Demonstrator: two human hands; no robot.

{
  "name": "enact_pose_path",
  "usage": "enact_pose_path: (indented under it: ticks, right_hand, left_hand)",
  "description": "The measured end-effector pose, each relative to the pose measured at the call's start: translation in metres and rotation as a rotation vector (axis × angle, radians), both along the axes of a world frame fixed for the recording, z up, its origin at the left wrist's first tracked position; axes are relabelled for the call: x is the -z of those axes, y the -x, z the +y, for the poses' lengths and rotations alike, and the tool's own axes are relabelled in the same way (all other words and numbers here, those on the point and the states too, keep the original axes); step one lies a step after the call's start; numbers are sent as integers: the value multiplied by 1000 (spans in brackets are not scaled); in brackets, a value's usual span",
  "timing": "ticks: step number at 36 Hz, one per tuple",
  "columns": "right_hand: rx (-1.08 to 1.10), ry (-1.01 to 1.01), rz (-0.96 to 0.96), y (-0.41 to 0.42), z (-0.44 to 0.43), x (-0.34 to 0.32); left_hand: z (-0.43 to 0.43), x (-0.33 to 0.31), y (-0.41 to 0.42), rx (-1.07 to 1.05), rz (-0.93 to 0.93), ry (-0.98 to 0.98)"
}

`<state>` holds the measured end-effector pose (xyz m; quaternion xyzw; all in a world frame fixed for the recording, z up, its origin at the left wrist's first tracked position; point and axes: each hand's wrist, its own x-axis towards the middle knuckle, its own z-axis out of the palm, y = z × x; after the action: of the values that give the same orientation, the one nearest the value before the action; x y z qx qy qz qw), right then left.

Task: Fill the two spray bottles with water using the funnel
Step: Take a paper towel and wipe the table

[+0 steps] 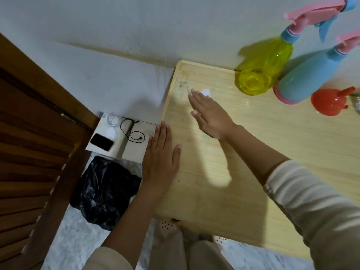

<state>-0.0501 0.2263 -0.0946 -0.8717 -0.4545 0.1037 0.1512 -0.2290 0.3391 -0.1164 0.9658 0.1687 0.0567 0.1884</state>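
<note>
Surface: pale wooden table point(253, 152) keeps red plastic funnel point(329, 102) within reach, I judge.
Hands: left hand point(159, 160), right hand point(210, 112) flat, fingers straight, gripping nothing.

Soft, rather dim indoor light comes from about 1 o'clock. The right arm point(259, 151) throws a broad grey shadow on the surface point(296, 137) toward its 7 o'clock, and the yellow bottle point(261, 71) tints the wall point(136, 26) toward its 10 o'clock. A pale sheen lies on the wood beside the right hand point(210, 114). The door point(29, 143) at 9 o'clock is dark. The fingers point(194, 98) and the spray heads point(315, 12) are smeared. Wide-angle bending tilts both the yellow and the blue bottle point(303, 78).
</note>
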Motion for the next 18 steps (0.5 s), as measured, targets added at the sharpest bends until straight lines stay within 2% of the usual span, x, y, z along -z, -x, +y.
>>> enact_pose_path:
  ticks: [8,12,18]
  right_hand:
    - [-339,49,-18,20,-30,-4]
    - [-359,135,-31,33,-47,1]
    - [-411,146,-41,39,-95,1]
  left_hand:
    - [-26,-4,30,-115,9,-10]
    - [-46,-4,37,-216,7,-22]
    - [-79,-4,34,-350,22,22]
